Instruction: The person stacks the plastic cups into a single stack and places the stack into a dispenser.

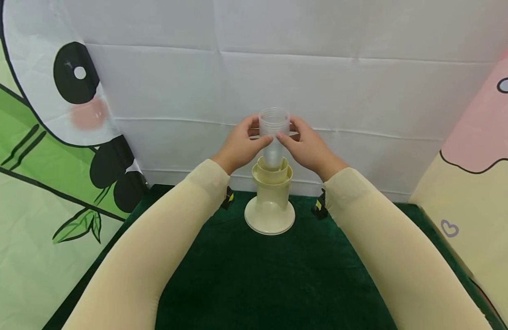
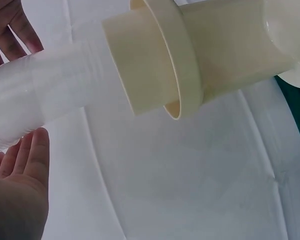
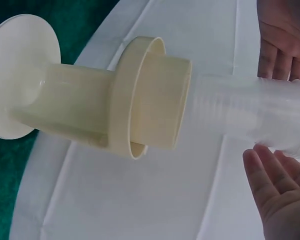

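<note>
A stack of clear plastic cups stands upright between my two hands, its ribbed rims at the top. My left hand grips the stack from the left, thumb in front and fingers behind. From the right, my right hand holds it the same way, the two thumbs almost meeting. Directly below is a cream cup holder, a tube with a wider collar and a round base. The stack's lower end is at the holder's mouth; how far it goes in, I cannot tell.
The holder's round base rests on a dark green cloth near the table's back edge. Behind it hangs a creased white sheet, with cartoon-printed cloth at left and right. Small black devices sit at both wrists.
</note>
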A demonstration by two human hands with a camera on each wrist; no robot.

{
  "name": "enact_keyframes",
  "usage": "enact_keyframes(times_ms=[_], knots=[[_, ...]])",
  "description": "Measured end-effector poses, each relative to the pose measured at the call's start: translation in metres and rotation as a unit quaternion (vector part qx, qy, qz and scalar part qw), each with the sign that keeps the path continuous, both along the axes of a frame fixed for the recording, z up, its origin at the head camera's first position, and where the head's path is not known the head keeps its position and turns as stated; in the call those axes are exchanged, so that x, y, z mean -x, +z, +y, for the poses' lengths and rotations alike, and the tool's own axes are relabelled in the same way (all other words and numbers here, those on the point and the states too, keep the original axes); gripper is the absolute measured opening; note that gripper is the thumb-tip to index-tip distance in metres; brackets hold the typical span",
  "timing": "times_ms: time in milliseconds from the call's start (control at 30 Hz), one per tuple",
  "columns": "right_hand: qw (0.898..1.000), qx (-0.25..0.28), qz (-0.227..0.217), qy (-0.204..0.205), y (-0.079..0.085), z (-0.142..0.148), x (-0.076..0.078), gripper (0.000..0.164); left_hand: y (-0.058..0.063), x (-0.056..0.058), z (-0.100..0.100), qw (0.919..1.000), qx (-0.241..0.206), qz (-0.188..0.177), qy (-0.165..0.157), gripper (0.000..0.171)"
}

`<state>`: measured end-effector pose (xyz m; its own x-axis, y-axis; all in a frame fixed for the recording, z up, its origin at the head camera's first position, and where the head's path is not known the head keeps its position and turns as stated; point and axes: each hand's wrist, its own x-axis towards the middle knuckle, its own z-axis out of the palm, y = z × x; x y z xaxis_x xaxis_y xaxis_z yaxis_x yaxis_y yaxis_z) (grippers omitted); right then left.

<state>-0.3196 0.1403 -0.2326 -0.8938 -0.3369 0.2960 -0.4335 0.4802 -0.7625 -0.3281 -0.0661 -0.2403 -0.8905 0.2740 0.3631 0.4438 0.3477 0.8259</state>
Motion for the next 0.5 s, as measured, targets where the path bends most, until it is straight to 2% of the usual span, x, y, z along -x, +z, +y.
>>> enact_keyframes(times_ms=[233,500], knots=[[1.000,0.011,0.002,-0.019,-0.011,0.001,0.006,0.068,-0.007,0.006,0.003,0.9999,-0.003,0.001,0.010,0.064],[1.000,0.003,-0.004,-0.023,-0.037,-0.004,0.012,0.068,-0.030,0.009,-0.002,0.9998,0.014,-0.008,0.012,0.062]])
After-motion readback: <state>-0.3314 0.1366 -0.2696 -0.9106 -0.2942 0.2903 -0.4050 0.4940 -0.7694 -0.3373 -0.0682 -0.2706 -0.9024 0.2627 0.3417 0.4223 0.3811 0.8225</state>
